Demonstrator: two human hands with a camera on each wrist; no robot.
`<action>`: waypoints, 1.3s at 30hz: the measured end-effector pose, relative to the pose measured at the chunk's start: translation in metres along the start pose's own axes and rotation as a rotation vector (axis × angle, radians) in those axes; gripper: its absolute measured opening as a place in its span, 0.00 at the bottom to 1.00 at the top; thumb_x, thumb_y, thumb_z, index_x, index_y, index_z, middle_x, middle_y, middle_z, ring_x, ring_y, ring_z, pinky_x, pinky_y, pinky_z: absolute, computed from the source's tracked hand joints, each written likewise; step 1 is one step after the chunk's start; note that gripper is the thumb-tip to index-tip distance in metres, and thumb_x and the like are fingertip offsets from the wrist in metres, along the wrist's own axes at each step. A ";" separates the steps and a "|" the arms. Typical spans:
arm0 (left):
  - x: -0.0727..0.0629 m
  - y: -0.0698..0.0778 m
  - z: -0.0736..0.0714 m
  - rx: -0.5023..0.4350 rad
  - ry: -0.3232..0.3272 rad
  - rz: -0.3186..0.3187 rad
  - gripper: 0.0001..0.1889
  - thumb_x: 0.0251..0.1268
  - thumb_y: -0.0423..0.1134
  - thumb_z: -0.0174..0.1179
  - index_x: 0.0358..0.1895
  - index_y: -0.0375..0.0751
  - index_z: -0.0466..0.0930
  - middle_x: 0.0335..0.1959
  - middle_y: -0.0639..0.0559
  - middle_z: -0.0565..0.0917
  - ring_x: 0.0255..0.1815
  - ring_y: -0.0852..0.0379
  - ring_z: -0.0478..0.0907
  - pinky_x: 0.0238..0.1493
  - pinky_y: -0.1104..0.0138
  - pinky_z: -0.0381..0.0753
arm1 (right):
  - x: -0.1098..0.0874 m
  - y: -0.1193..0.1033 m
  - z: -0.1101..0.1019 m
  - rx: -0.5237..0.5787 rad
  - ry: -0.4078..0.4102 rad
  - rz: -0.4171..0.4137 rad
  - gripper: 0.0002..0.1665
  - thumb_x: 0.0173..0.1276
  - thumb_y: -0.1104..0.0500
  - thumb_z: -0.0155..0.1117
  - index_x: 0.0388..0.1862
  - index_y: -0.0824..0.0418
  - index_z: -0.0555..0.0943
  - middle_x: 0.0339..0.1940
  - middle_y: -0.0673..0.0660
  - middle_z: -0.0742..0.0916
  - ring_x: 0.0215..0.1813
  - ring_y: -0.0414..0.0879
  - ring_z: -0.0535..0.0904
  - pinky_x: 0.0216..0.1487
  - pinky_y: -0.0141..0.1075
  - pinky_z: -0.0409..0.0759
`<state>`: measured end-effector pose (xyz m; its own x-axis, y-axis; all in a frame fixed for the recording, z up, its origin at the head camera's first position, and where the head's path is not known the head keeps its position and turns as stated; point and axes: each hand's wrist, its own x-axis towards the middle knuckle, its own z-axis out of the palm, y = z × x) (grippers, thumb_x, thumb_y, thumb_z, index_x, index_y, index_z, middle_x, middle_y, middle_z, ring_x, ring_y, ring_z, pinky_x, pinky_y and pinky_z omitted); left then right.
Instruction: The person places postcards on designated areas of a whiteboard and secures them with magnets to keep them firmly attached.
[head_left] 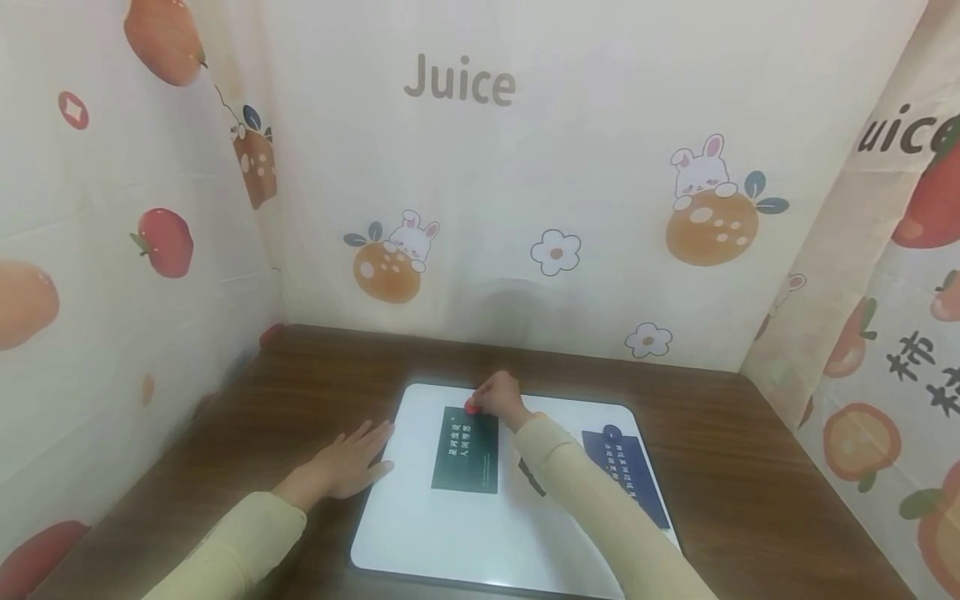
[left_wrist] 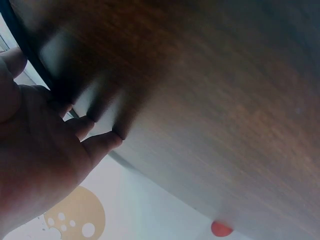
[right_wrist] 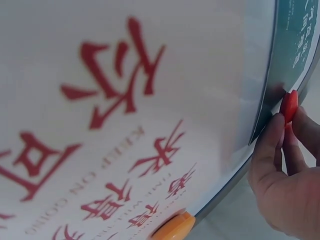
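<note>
My right hand (head_left: pixel 501 398) pinches a small red magnet (head_left: pixel 471 407) between thumb and fingers, at the top edge of a dark green card (head_left: pixel 465 471) with white lettering. In the right wrist view the red magnet (right_wrist: pixel 289 106) stands against the green card (right_wrist: pixel 272 87). That card lies on a white magnetic board (head_left: pixel 408 537), flat on the table. My left hand (head_left: pixel 347 462) is at the board's left edge, fingers spread and nearly straight; the left wrist view has its fingertips (left_wrist: pixel 116 140) at the wooden surface.
A blue card (head_left: pixel 637 483) with a dark blue magnet (head_left: pixel 612 434) lies on the board's right. A white card with red characters (right_wrist: pixel 117 75) and an orange magnet (right_wrist: pixel 175 227) are largely hidden by my right arm in the head view. Fruit-printed cloth (head_left: pixel 480 183) surrounds the wooden table (head_left: pixel 300 392).
</note>
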<state>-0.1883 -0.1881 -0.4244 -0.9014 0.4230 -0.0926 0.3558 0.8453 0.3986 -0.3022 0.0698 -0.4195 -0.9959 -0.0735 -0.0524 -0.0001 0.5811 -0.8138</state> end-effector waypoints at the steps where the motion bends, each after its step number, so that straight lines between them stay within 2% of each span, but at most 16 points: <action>1: 0.000 0.000 0.000 0.000 0.000 0.000 0.34 0.72 0.50 0.49 0.73 0.34 0.53 0.74 0.37 0.54 0.74 0.34 0.45 0.67 0.37 0.45 | 0.000 0.000 0.000 -0.007 0.003 -0.009 0.04 0.58 0.67 0.71 0.31 0.68 0.85 0.29 0.58 0.85 0.30 0.48 0.82 0.39 0.39 0.83; 14: -0.003 0.002 0.001 -0.004 0.007 -0.010 0.34 0.72 0.50 0.50 0.73 0.34 0.54 0.74 0.37 0.55 0.74 0.35 0.45 0.67 0.37 0.45 | -0.003 0.000 0.005 -0.055 0.015 -0.058 0.03 0.58 0.65 0.71 0.28 0.64 0.86 0.23 0.54 0.83 0.28 0.48 0.78 0.32 0.36 0.81; 27: -0.004 0.002 0.002 -0.001 0.001 -0.017 0.34 0.72 0.50 0.49 0.73 0.35 0.53 0.74 0.38 0.54 0.74 0.35 0.45 0.67 0.38 0.45 | -0.008 -0.001 0.005 -0.068 0.031 -0.071 0.03 0.60 0.66 0.69 0.28 0.65 0.87 0.24 0.54 0.83 0.29 0.48 0.78 0.34 0.37 0.81; 35: 0.002 0.000 0.001 -0.002 0.014 0.007 0.34 0.73 0.49 0.49 0.73 0.33 0.53 0.74 0.36 0.55 0.73 0.33 0.45 0.67 0.37 0.46 | -0.009 0.000 0.004 -0.077 0.050 -0.075 0.03 0.61 0.66 0.68 0.28 0.64 0.87 0.24 0.53 0.83 0.29 0.47 0.78 0.33 0.35 0.80; 39: 0.004 0.000 0.001 -0.008 0.007 -0.018 0.34 0.72 0.50 0.49 0.74 0.36 0.53 0.74 0.39 0.54 0.74 0.35 0.45 0.67 0.38 0.45 | -0.009 0.001 0.003 -0.061 0.049 -0.073 0.04 0.61 0.65 0.68 0.28 0.63 0.87 0.23 0.53 0.83 0.28 0.48 0.78 0.32 0.34 0.80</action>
<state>-0.1917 -0.1863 -0.4259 -0.9092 0.4058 -0.0930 0.3380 0.8500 0.4040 -0.2934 0.0688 -0.4218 -0.9962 -0.0789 0.0356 -0.0772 0.6238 -0.7778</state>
